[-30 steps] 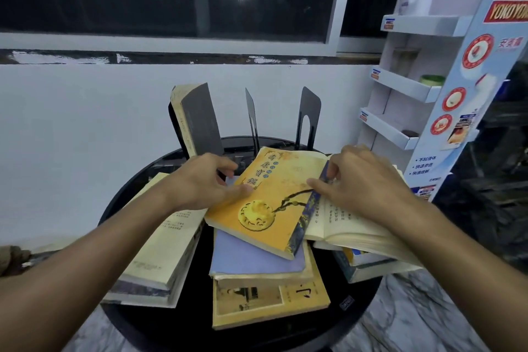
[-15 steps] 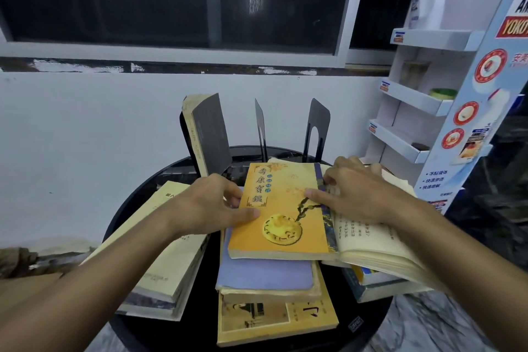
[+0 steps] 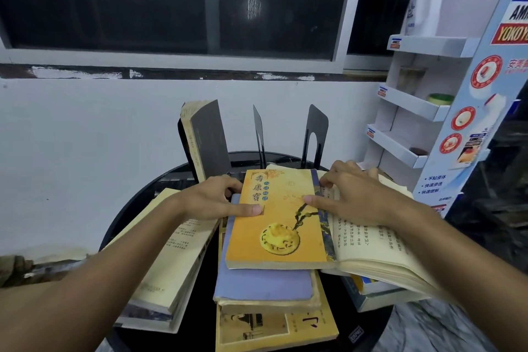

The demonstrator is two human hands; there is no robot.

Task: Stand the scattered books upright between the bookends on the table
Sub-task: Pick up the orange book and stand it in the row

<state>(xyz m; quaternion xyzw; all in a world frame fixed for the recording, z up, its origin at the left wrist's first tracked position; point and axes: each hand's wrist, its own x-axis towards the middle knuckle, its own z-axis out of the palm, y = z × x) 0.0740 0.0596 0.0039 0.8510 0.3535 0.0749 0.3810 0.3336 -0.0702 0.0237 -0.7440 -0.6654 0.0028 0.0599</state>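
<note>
An orange book (image 3: 278,226) with a gold medallion lies flat on top of a lilac book (image 3: 263,283) and a yellow book (image 3: 274,328) on the round black table (image 3: 134,208). My left hand (image 3: 217,200) grips its left edge, thumb on the cover. My right hand (image 3: 354,194) grips its right edge, thumb on the cover, over an open book (image 3: 380,248). A grey book (image 3: 205,137) stands upright against the left black bookend. Two more bookends, the middle one (image 3: 258,131) and the right one (image 3: 315,131), stand behind.
Pale cream books (image 3: 171,260) are stacked at the table's left. More books (image 3: 377,291) lie under the open one at the right. A white display shelf (image 3: 414,106) with bottles stands at the right, and a white wall with a dark window rises behind the table.
The orange book has been turned from a slant to lie square on the stack. Both hands have shifted to grip its side edges.
</note>
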